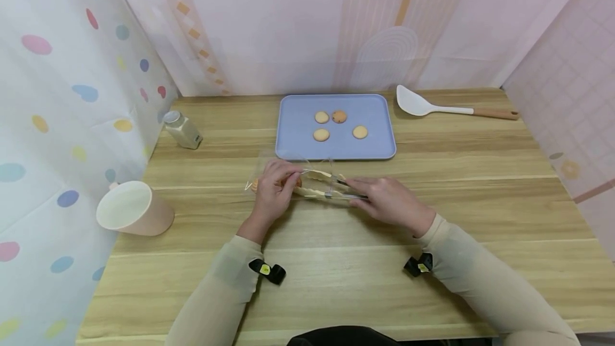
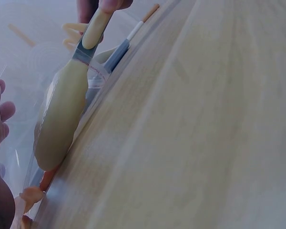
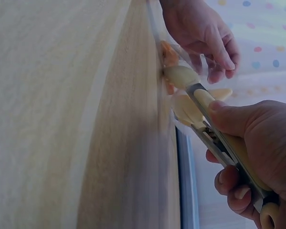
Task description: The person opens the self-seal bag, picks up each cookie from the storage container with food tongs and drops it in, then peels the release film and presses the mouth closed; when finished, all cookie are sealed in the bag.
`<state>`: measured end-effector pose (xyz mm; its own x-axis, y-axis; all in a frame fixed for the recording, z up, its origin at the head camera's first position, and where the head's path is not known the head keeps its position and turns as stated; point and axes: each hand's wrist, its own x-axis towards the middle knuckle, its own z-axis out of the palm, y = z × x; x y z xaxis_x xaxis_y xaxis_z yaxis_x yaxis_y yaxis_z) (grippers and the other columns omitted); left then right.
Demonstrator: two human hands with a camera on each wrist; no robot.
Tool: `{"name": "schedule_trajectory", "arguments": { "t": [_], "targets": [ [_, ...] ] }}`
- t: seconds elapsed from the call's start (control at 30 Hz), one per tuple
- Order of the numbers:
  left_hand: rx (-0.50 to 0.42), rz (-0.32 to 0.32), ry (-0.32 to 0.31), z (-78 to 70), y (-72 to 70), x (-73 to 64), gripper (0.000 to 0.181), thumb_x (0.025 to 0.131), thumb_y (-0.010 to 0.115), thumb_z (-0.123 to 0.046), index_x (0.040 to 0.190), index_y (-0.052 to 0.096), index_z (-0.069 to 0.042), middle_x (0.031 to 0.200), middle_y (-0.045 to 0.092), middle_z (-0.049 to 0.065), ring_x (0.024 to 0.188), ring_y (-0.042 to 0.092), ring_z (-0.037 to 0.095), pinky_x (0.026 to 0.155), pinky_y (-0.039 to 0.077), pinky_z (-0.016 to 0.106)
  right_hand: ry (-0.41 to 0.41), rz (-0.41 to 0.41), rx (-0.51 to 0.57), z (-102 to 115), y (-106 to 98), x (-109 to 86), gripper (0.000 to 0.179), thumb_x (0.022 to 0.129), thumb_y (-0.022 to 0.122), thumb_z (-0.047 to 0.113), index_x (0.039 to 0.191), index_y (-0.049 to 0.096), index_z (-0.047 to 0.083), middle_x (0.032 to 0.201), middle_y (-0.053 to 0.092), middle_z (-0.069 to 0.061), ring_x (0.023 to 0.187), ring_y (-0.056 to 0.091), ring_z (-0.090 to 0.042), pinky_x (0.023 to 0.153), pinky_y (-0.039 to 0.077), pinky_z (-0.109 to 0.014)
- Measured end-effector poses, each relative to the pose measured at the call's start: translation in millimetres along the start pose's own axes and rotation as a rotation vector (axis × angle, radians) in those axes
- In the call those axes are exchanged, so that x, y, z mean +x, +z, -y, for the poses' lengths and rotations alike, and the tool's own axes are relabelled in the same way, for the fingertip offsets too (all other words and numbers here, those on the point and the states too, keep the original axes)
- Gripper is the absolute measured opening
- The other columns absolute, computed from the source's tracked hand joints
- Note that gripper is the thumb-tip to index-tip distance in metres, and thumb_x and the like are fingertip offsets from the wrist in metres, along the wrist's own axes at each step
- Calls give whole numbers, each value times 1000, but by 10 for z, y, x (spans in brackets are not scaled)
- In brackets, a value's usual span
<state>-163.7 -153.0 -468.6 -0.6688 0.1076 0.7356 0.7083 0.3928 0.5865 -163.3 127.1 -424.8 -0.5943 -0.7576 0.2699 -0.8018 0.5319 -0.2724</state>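
My left hand (image 1: 273, 190) pinches the edge of a clear plastic bag (image 1: 263, 163) near the middle of the table. Orange-brown cookies (image 1: 254, 185) show inside the bag at its left end. My right hand (image 1: 391, 200) grips a pair of tongs (image 3: 205, 101) with metal arms and broad cream-coloured heads. Those heads point left, apart from each other, and reach into the bag's mouth. In the left wrist view, one tong head (image 2: 62, 117) shows through the plastic, close above the cookies.
A blue tray (image 1: 288, 146) stands behind the hands with several round cookies (image 1: 321, 135) on it. To its right lies a white turner (image 1: 415, 104) with a wooden handle. On the left are a glass shaker jar (image 1: 184, 132) and a pale pink cup (image 1: 160, 219).
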Motion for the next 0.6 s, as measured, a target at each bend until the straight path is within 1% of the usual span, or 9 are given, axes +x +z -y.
{"name": "schedule_trajectory", "arguments": {
  "t": [0.17, 0.3, 0.33, 0.43, 0.6],
  "targets": [
    [0, 11, -20, 16, 1, -5, 12, 86, 66, 4, 92, 72, -5, 76, 66, 5, 88, 57, 25, 81, 42, 35, -17, -20, -9, -8, 40, -1, 44, 91, 67, 25, 127, 61, 1, 119, 65, -16, 102, 66, -26, 83, 55, -40],
    [10, 4, -21, 42, 8, -13, 12, 86, 66, 4, 92, 73, -5, 80, 68, 5, 89, 58, 26, 83, 42, 36, -25, -31, -5, -17, 49, -26, 44, 91, 67, 24, 127, 61, 0, 119, 65, -17, 103, 66, -27, 84, 54, -40],
    [10, 3, -22, 47, 8, -17, 12, 86, 66, 3, 92, 73, -5, 81, 69, 7, 90, 58, 27, 83, 42, 36, -24, -35, -4, -18, 49, -32, 44, 91, 67, 24, 127, 60, 0, 119, 65, -17, 103, 66, -27, 84, 54, -40],
    [9, -8, -30, 55, 13, -25, 11, 85, 67, 4, 91, 72, -4, 84, 69, 10, 92, 57, 29, 85, 41, 37, -13, -45, 1, -9, 50, -46, 44, 91, 67, 24, 127, 60, -1, 120, 65, -17, 104, 65, -27, 84, 54, -41],
    [-7, -35, -37, 48, 19, -23, 15, 81, 69, 8, 89, 73, -3, 86, 69, 12, 90, 57, 31, 83, 40, 37, 38, -53, 39, 46, 100, -40, 46, 92, 67, 24, 130, 58, 2, 123, 63, -15, 109, 63, -26, 86, 53, -40]
  ]
}}
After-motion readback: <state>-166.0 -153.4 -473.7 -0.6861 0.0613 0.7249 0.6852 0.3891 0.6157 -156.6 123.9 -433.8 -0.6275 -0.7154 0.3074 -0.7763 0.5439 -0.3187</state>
